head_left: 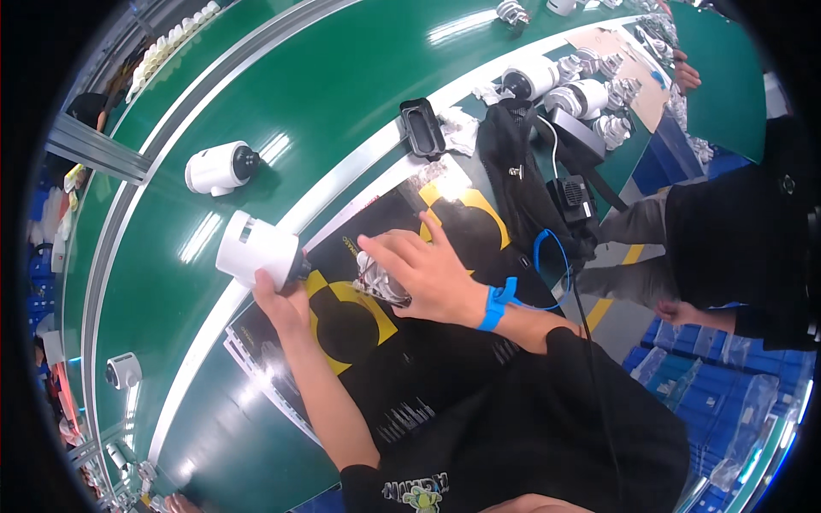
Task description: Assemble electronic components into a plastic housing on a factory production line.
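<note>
My left hand (284,301) grips a white cylindrical camera housing (256,250) with a black end, held tilted over the metal edge of the green belt. The fingers of my right hand (428,269) curl round a small silvery-white part (373,275) with dark thin edges; the hand hides much of it and its kind is unclear. A blue wrist strap (496,306) with a coiled cord is on my right wrist. Below both hands lies a black and yellow printed sheet (402,227). Another white camera (221,168) with a black end lies on the belt beyond my left hand.
The green belt (342,77) curves past on the left, with a smaller white camera (124,370) on it. A black tray (423,128), black bag (506,158) and several wrapped white cameras (581,98) stand at the far right. A person in dark clothes (727,231) stands right.
</note>
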Motion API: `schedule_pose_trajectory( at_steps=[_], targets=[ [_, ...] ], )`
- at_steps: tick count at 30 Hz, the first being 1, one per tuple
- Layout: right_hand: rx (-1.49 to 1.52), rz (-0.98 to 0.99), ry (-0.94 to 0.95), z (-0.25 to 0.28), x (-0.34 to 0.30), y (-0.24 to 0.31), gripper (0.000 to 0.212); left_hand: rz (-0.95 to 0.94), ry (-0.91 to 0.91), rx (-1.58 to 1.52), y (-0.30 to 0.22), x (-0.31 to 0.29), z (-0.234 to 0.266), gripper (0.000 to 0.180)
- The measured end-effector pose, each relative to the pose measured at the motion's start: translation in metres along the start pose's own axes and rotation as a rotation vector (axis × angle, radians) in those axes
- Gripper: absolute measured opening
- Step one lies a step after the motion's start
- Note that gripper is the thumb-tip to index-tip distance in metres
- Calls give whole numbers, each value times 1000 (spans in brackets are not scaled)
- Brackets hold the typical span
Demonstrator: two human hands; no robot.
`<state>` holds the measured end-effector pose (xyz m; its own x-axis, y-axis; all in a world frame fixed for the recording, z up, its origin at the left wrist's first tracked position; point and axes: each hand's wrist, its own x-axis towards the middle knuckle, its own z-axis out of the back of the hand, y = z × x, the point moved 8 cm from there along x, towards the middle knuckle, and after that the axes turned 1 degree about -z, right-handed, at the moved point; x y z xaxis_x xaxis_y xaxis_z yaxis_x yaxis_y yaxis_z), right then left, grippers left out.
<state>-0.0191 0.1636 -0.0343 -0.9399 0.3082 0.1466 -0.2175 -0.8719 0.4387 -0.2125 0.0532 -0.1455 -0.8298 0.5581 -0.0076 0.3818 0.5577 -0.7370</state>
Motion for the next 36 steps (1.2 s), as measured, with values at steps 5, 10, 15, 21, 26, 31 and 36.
schedule_pose_trajectory(
  at_steps=[5,10,15,21,26,31,36],
  targets=[
    [119,88,-30,0,-21,9,111,24,-53,-20,2,0,15,71],
    [257,34,199,24,-61,-14,113,-36,-30,-73,-1,5,1,65],
    [242,-83,13,44,-58,-29,56,-18,10,-135,-15,-3,-9,63],
    [37,-217,-64,32,-52,-50,37,-29,-12,-107,-19,-10,-8,63],
    [731,-739,153,-23,-96,-63,16,-29,-13,-80,-19,-9,-11,63],
    [722,-859,233,-37,-80,-46,21,-9,23,-100,-16,-5,-10,62],
    [596,-818,286,-35,-72,-45,19,-17,11,-108,-18,-7,-8,61]
  ],
)
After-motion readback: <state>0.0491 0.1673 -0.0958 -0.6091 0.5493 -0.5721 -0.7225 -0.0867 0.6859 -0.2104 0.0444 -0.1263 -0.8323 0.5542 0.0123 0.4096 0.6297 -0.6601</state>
